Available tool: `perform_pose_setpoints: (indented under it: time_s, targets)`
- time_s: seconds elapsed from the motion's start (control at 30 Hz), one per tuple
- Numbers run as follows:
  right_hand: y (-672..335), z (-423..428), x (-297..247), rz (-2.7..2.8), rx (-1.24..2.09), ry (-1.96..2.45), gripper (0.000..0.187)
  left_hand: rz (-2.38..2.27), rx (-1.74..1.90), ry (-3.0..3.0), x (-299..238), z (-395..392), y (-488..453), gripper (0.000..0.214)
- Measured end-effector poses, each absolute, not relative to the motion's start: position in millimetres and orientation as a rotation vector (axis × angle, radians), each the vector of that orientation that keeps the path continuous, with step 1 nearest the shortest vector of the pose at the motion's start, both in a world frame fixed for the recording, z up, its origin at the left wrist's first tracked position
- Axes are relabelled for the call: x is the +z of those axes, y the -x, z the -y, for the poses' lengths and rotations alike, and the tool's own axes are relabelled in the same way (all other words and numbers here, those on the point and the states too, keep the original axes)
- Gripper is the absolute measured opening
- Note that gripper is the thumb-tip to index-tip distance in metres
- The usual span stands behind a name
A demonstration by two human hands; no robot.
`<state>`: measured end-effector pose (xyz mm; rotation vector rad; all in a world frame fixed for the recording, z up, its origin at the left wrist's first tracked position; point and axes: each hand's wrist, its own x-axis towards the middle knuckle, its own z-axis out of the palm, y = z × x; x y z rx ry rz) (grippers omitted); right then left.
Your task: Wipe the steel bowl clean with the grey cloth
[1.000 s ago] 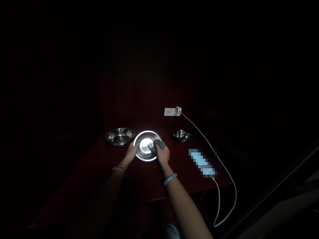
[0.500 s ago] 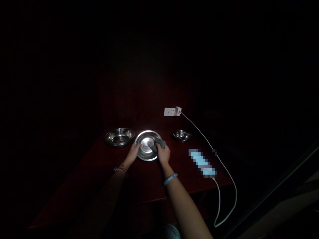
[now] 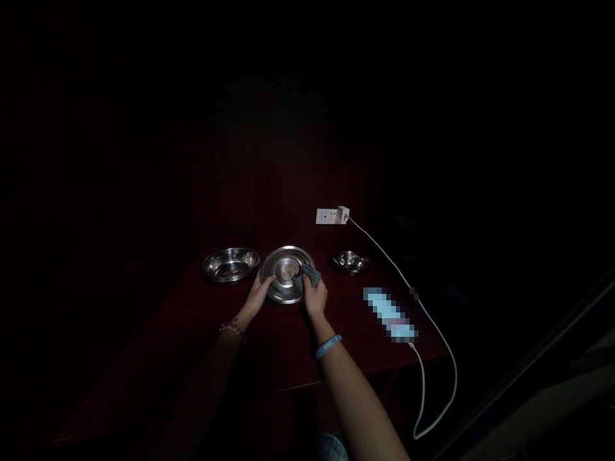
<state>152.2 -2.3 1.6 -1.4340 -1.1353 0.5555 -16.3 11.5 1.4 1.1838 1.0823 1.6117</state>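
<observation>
The plate (image 3: 284, 267) is at the centre of the work area, over the table (image 3: 288, 346), with its hollow face towards the viewer. Whether its lower edge touches the table cannot be determined.

The left hand (image 3: 257, 294) is closed on the plate's left rim. The thumb lies over the inner face; the fingers are behind the rim and hidden. The right hand (image 3: 315, 298) is closed around a bunched grey cloth (image 3: 311, 275), part of which sticks out above the hand. The cloth lies against the right side of the plate's inner face. Whether any right-hand finger also grips the plate cannot be told.

A beaded bracelet (image 3: 232, 328) is on the left wrist and a blue wristband (image 3: 329, 346) on the right.

Left of the plate, near its rim, a wide metal basin (image 3: 230, 278) stands upright on the table, with a small reddish mark inside. Right of the plate, and apart from it, stands a small metal bowl (image 3: 352, 259), also upright. Nearer the right-hand edge of the table lies a lit device (image 3: 390, 315), its screen pixelated. A white cable (image 3: 456, 368) runs from its near end, loops beyond the table edge and rises to a charger (image 3: 343, 214) plugged into a wall socket (image 3: 327, 216). The surroundings are very dark.
</observation>
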Motion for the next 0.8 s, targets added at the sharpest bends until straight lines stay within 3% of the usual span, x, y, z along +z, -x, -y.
perform_pose_setpoints:
  time_s: [0.27,0.47,0.8]
  targets:
    - [-157,-4,-2,0.986,0.636,1.405,0.045,-0.968,1.422,-1.422,-20,-12,-2,0.079]
    - [-153,-6,-5,1.072,0.681,1.341,0.044,-0.945,1.4,-1.519,-32,-21,-2,0.058]
    - [-152,-5,-6,1.139,0.707,1.37,0.043,-1.032,1.482,-1.384,-41,-40,3,0.056]
